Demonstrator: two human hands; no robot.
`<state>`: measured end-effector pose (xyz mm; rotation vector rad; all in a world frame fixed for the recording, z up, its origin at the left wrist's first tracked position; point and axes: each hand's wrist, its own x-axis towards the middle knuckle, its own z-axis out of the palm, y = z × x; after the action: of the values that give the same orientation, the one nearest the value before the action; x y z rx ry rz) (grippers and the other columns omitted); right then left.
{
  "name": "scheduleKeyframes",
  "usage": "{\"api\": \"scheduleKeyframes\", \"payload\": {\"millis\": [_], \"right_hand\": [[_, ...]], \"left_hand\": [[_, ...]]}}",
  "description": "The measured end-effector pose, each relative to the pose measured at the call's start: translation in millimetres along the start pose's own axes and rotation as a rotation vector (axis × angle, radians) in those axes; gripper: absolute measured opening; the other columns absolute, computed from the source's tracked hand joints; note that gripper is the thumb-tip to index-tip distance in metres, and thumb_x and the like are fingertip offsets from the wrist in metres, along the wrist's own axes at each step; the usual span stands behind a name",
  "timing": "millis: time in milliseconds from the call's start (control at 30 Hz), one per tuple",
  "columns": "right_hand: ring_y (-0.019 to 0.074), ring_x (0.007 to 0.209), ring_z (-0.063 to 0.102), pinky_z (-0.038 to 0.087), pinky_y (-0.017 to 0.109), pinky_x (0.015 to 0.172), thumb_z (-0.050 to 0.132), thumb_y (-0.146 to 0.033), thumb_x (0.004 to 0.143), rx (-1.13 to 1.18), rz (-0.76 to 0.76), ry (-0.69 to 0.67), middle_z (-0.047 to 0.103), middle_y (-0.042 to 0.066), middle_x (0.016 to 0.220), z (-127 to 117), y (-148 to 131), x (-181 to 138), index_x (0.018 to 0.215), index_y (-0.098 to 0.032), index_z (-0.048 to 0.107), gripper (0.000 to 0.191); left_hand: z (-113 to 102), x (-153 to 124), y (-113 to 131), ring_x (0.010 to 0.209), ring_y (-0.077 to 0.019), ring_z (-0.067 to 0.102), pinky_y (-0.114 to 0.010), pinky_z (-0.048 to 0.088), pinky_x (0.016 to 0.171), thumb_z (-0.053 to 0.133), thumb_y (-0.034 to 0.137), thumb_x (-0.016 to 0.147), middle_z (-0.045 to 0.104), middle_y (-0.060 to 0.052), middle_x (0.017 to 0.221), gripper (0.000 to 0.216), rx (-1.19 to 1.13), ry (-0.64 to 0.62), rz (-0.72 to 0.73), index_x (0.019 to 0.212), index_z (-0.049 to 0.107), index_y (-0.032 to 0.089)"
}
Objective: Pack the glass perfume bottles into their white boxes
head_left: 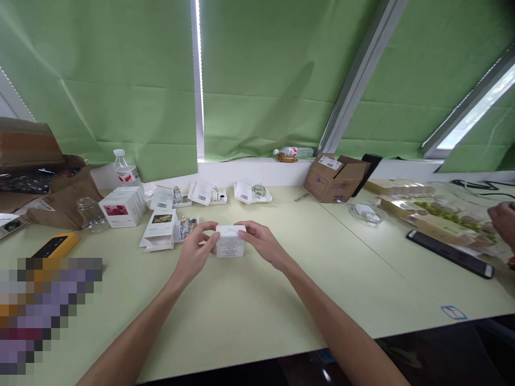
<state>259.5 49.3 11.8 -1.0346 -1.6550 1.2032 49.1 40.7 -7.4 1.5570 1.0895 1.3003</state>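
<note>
A small white printed box (230,246) stands upright on the pale table in front of me. My left hand (198,247) is closed on its left side, thumb at the front upper edge. My right hand (261,241) grips the right side, fingers on the top edge and thumb near the front. Left of the box lies an opened white carton (160,228), with small glass bottles (185,228) in a white tray beside it. Behind stand several more opened packs, one with a round clear bottle (259,190).
White boxes (123,208), a clear jar (90,214) and a yellow device (58,247) sit at the left. Toward the right are a cardboard box (336,179), a coiled white cable (367,213), a dark phone (449,253) and egg cartons (438,225). Another person's hand (502,222) shows at the right edge.
</note>
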Motion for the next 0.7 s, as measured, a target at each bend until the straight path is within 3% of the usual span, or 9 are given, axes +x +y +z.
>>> {"api": "scheduleKeyframes", "payload": {"millis": [100,233,700], "right_hand": [[0.0216,0.096,0.063,0.047,0.035,0.083,0.058,-0.045,0.088,0.002,-0.004,0.000,0.069,0.006,0.103,1,1,0,0.111,-0.021,0.063,0.034],[0.0212,0.096,0.062,0.046,0.035,0.083,0.058,-0.043,0.087,0.020,-0.006,0.004,0.069,0.005,0.100,3,0,-1,0.108,-0.020,0.064,0.032],[0.0202,0.091,0.061,0.044,0.032,0.079,0.059,-0.036,0.082,0.073,0.041,0.092,0.069,0.004,0.097,10,4,5,0.105,-0.020,0.067,0.029]], "left_hand": [[1,1,-2,0.062,-0.0099,0.057,-0.029,0.058,0.056,0.057,0.046,0.087,0.058,-0.005,0.107,0.040,-0.075,-0.046,-0.081,0.119,0.057,0.022],[2,2,-4,0.060,-0.0120,0.055,-0.028,0.055,0.055,0.052,0.047,0.090,0.058,-0.002,0.080,0.039,-0.107,-0.145,-0.147,0.114,0.060,0.018],[5,3,-6,0.052,-0.0121,0.054,-0.025,0.048,0.050,0.057,0.046,0.086,0.055,0.003,0.063,0.033,-0.122,-0.084,-0.176,0.104,0.062,0.019]]}}
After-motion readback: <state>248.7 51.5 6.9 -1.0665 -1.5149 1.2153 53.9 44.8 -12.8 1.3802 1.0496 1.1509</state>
